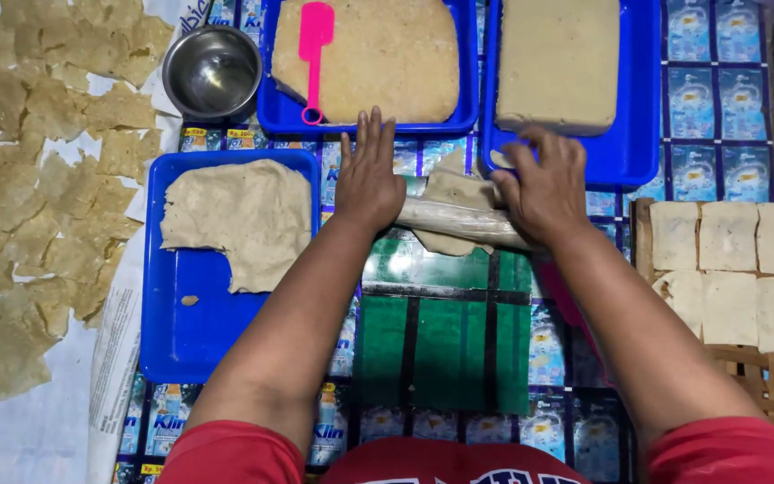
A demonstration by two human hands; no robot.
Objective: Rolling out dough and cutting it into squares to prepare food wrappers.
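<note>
left hand [367,175] flat on rolling pin [459,221] | right hand [544,186] on pin over dough [454,190]
</note>
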